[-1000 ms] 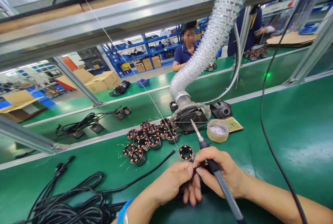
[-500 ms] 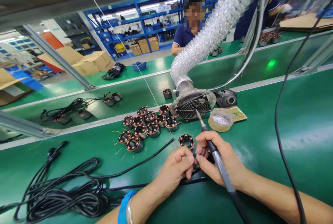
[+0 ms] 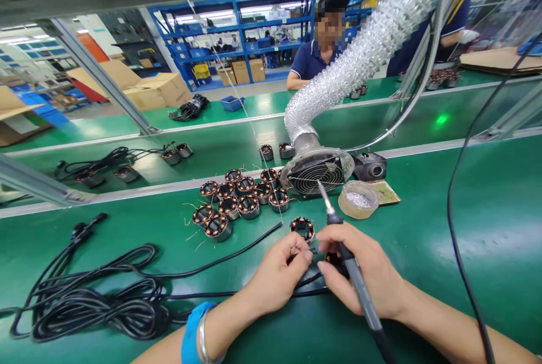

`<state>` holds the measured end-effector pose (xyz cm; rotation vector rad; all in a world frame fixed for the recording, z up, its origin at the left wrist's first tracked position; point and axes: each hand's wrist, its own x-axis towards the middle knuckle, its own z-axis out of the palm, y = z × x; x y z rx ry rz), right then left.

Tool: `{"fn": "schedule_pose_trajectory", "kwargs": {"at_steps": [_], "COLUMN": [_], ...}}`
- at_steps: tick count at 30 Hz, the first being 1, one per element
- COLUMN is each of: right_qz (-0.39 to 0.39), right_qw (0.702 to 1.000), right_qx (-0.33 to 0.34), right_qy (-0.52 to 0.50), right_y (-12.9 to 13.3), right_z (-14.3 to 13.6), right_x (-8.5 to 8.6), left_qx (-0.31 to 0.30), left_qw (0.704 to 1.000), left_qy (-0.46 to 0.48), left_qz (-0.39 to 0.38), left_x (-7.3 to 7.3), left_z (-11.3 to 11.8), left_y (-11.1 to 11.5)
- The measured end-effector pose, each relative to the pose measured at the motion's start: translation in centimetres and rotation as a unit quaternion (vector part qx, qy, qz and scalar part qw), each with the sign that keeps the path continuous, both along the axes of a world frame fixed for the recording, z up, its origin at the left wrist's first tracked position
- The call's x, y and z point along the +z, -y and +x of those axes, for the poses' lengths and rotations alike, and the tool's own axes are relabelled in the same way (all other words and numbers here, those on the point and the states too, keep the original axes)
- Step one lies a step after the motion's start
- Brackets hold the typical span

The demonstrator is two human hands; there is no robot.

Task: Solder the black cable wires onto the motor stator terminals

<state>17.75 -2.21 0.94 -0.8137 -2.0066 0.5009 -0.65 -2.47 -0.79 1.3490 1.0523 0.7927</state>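
My right hand (image 3: 372, 273) is closed round a soldering iron (image 3: 358, 279), its metal tip pointing up and away. The thumb of that hand stands apart from its fingers. My left hand (image 3: 282, 268) pinches a thin dark wire end (image 3: 313, 250), which sticks out between thumb and forefinger; the rest is hidden. Just beyond both hands sits a motor stator (image 3: 295, 233) with copper windings. A second stator (image 3: 333, 260) shows partly behind my right hand. Black cable (image 3: 220, 294) runs under my left wrist, and another cable end (image 3: 277, 225) lies beyond it.
Several stators (image 3: 249, 206) stand grouped at mid-left. A fume extractor (image 3: 317, 175) with a foil duct (image 3: 339, 79) stands behind a tub of silvery bits (image 3: 359, 200). Coiled black cables (image 3: 105, 313) lie at left. A hanging cord (image 3: 451, 206) crosses the right side. A person (image 3: 324, 42) sits opposite.
My hands have drawn slightly apart, the left moving left and the right thumb lifting away from the wire. More of the stator behind my right hand shows. The view has shifted a little.
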Motion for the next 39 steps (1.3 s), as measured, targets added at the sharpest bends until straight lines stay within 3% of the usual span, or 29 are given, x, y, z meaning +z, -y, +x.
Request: {"fn": "schedule_pose_trajectory", "kwargs": {"at_steps": [3, 8, 16, 26, 34, 39], "right_qz": [-0.001, -0.001, 0.000, -0.010, -0.091, -0.028], "right_qw": [0.999, 0.993, 0.995, 0.993, 0.988, 0.992], "right_qx": [0.030, 0.118, 0.098, 0.113, 0.124, 0.121], "right_qy": [-0.013, -0.033, 0.026, 0.026, 0.001, 0.003], "right_y": [-1.1, -1.8, -2.0, -1.9, -1.5, -1.9], "right_z": [0.0, -0.6, 1.7, 1.8, 1.7, 1.6], "right_x": [-0.2, -0.8, -0.1, -0.8, -0.1, -0.7], "left_qx": [-0.034, -0.084, -0.028, -0.033, -0.038, -0.031], "left_qw": [0.996, 0.991, 0.970, 0.991, 0.992, 0.992], "left_qy": [-0.070, -0.093, -0.213, -0.122, -0.116, -0.120], "left_qz": [0.033, 0.044, 0.111, 0.049, 0.028, 0.027], "left_x": [0.4, 0.9, 2.3, 1.4, 1.3, 1.3], "left_z": [0.1, 0.1, 0.0, -0.1, 0.2, 0.0], "left_y": [0.4, 0.8, 0.5, -0.1, 0.4, 0.4]}}
